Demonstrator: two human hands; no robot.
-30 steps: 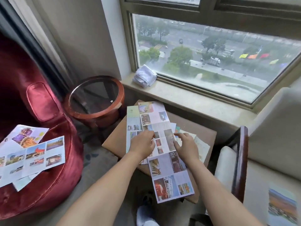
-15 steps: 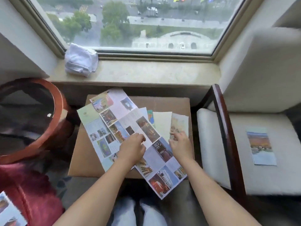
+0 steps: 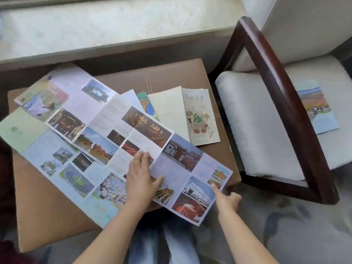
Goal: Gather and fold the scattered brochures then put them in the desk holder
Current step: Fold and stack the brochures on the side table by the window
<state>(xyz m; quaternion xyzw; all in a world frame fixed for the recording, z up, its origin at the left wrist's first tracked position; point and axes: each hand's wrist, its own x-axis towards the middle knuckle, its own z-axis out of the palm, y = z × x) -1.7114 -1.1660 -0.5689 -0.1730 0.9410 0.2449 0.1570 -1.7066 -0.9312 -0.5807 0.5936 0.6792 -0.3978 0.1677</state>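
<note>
Brochures lay spread on top of a brown cardboard box (image 3: 47, 206). A big unfolded paper brochure with many photos (image 3: 106, 141) lay slanted across the box top. Its near right corner stuck out past the box's near edge. Under it, toward the left side of the box, lay another unfolded brochure with pale green and blue panels (image 3: 34, 149). At the far right of the box top were three folded ones. They were a cream brochure with a food drawing (image 3: 202, 119), a plain cream brochure (image 3: 169, 107) just left of it, and a green and blue brochure (image 3: 147, 105) peeking out from under the big one.

The left hand (image 3: 140, 180) rested flat on the big brochure, close to the box's near edge, with straight fingers and the thumb stuck out. The right hand (image 3: 226, 201) was just past the box's near right corner. Its thumb lay on top of the big brochure's corner and its other fingers were curled at the paper's edge, pinching it.

Right of the box stood a dark wooden chair with a white cushion (image 3: 253, 121). A small folded brochure with a colourful landscape (image 3: 317, 109) lay on its seat. Behind the box ran a pale stone window ledge (image 3: 114, 25).
</note>
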